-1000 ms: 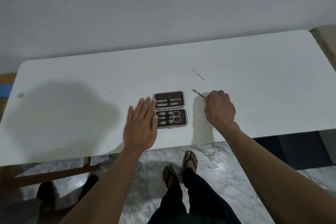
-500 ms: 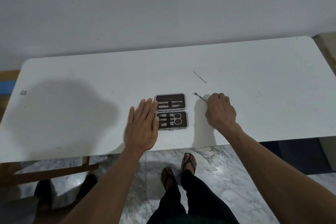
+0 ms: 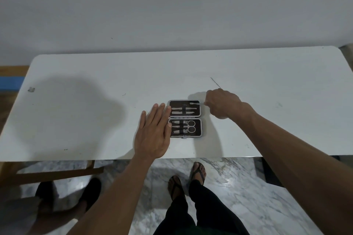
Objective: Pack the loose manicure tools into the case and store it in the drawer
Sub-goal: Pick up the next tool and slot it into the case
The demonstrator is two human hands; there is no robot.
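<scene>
Your left hand (image 3: 151, 135) lies flat with straight fingers on the tabletop (image 3: 76, 120), its fingertips touching the left side of the open case (image 3: 185, 118), which sits near the front edge. Your right hand (image 3: 221, 104) pinches a thin metal tool (image 3: 195, 103) and holds its tip over the case's far half. Another thin loose tool (image 3: 215, 82) lies on the tabletop just beyond that hand.
</scene>
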